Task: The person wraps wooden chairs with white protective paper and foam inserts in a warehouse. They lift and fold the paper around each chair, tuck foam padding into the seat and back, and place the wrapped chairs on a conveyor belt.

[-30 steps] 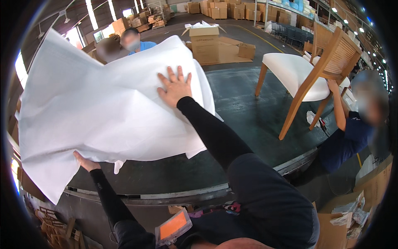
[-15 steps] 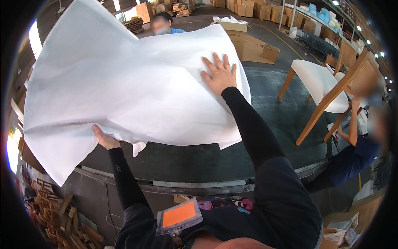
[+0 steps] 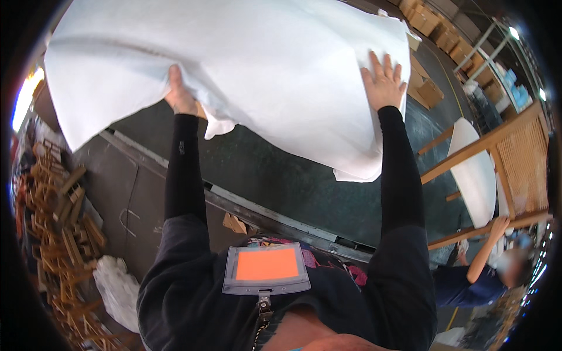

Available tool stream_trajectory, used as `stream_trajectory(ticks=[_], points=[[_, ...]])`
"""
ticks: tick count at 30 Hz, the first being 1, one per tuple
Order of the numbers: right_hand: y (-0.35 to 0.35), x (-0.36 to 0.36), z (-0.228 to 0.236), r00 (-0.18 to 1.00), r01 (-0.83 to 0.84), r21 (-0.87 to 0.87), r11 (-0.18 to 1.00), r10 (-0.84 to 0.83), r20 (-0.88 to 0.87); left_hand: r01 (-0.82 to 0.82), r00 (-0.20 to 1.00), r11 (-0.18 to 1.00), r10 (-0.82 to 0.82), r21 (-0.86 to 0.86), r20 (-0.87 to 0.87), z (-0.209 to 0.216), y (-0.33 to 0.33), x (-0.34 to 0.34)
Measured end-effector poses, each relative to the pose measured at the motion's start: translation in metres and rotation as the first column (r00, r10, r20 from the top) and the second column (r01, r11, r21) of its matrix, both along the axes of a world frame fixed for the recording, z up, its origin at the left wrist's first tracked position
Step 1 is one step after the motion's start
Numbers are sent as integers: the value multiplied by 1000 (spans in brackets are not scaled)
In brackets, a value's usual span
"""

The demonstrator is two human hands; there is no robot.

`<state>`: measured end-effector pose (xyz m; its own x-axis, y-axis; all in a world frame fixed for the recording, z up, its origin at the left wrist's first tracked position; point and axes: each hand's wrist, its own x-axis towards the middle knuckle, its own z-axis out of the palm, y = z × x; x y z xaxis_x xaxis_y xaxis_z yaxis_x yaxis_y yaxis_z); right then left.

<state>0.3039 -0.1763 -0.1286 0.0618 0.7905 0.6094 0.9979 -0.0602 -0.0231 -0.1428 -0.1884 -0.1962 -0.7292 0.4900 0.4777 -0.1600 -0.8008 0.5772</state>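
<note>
Head view | white sheet (image 3: 252,67): is spanning upper left to upper right, partly hiding dark work surface (image 3: 275,181) | left hand (image 3: 180,96), upper left: is grasping its near edge, thumb on top | right hand (image 3: 384,88), upper right: is resting flat on it, fingers spread, ungripping | chair (image 3: 477,181): is standing at right

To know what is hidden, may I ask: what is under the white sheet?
Past the near edge of the white sheet, a dark green work surface shows, and a small tan patch beside the left hand, too little to identify. The rest underneath is covered.
</note>
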Motion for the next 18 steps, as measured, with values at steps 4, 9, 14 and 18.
stream_trajectory(ticks=[4,9,14,18], points=[[2,7,-2,1000,-16,-6,1000,16,-3,-14,994,995,3,-99,-110,3,-8,1],[10,7,-4,999,-35,-1,999,35,-6,6,992,1000,-5,12,-123,14,-13,3],[10,10,-6,1000,-10,-27,1000,9,-14,140,989,985,-145,-104,-43,28,-34,24],[10,11,-8,1000,-11,-25,1000,11,-11,152,987,979,-157,-132,-29,32,-36,27]])
